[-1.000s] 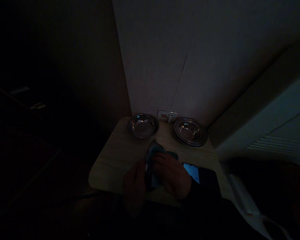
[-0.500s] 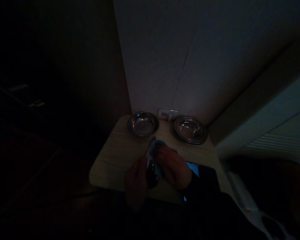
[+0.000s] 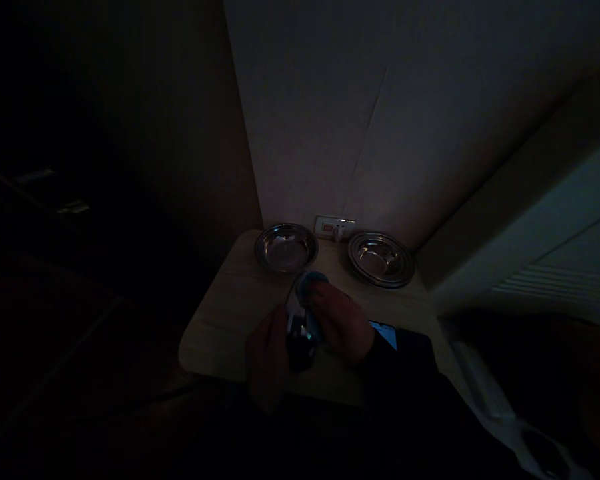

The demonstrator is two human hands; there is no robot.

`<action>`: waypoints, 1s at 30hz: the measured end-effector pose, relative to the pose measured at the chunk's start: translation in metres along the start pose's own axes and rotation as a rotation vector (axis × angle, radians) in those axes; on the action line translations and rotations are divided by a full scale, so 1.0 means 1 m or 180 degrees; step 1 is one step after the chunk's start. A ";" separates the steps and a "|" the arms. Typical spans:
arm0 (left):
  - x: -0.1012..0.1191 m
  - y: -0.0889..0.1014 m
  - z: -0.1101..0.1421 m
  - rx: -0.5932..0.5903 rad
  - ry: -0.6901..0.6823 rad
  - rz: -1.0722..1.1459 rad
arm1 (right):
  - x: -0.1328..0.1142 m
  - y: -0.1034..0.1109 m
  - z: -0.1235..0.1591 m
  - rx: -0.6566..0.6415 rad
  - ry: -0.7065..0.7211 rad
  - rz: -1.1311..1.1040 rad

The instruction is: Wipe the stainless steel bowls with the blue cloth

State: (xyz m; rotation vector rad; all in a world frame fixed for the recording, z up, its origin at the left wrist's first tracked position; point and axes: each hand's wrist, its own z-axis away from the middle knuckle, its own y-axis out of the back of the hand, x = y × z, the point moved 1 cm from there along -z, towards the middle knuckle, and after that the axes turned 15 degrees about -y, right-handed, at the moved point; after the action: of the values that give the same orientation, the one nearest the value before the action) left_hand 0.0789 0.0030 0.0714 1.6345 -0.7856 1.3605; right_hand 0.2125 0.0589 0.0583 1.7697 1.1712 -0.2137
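Above the front of the small wooden table (image 3: 215,333), my left hand (image 3: 269,353) is closed on the left rim of a shiny metal bowl (image 3: 300,343), which is tilted up on its side. My right hand (image 3: 341,321) is closed on a blue cloth (image 3: 311,279) and presses it against the far right part of that bowl. Part of the bowl is hidden behind the fingers, and the dim light blurs its outline. Another metal bowl (image 3: 286,250) lies at the back left of the table. A stack of metal bowls (image 3: 381,260) stands at the back right.
A phone (image 3: 386,335) with a lit screen lies by my right wrist, beside a dark flat object (image 3: 417,350). On the wall behind the table is a socket (image 3: 334,228) with a plug in it. A pale cabinet (image 3: 545,267) stands at the right.
Both hands have shifted slightly left with the tilted bowl. My right hand and the cloth have moved a little left and up along it. The other bowls stay in place.
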 end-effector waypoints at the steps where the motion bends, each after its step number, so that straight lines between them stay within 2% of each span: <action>1: -0.001 0.001 0.000 0.0019 0.0046 0.0024 | 0.007 0.000 -0.003 0.0065 -0.0204 -0.0034; 4: -0.006 0.005 0.000 0.0186 0.0294 0.0085 | 0.026 0.001 -0.006 0.0363 -0.0949 -0.0301; 7: -0.013 0.008 0.000 0.0369 0.0420 0.0082 | 0.038 0.003 0.003 0.0809 -0.1539 -0.0672; 10: -0.016 0.010 -0.002 0.0273 0.0248 0.0031 | 0.041 0.003 0.015 0.1072 -0.1800 -0.0912; 13: -0.014 0.011 -0.004 0.0147 0.0097 0.0014 | 0.040 0.001 0.021 0.1045 -0.1871 -0.1014; 18: -0.016 0.014 -0.006 0.0062 0.0141 -0.0012 | 0.034 -0.005 0.020 0.0893 -0.1718 -0.1010; 22: -0.017 0.013 -0.005 0.0018 0.0296 -0.0052 | 0.020 -0.010 0.014 0.0578 -0.1509 -0.0885; 30: -0.012 0.002 -0.007 -0.0002 0.0029 -0.0150 | -0.019 -0.013 0.021 0.0221 -0.0340 -0.0146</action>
State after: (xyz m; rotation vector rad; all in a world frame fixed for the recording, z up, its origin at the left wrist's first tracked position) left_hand 0.0716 0.0077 0.0605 1.6354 -0.7377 1.3338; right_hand 0.1998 0.0319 0.0508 1.7702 1.1402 -0.3759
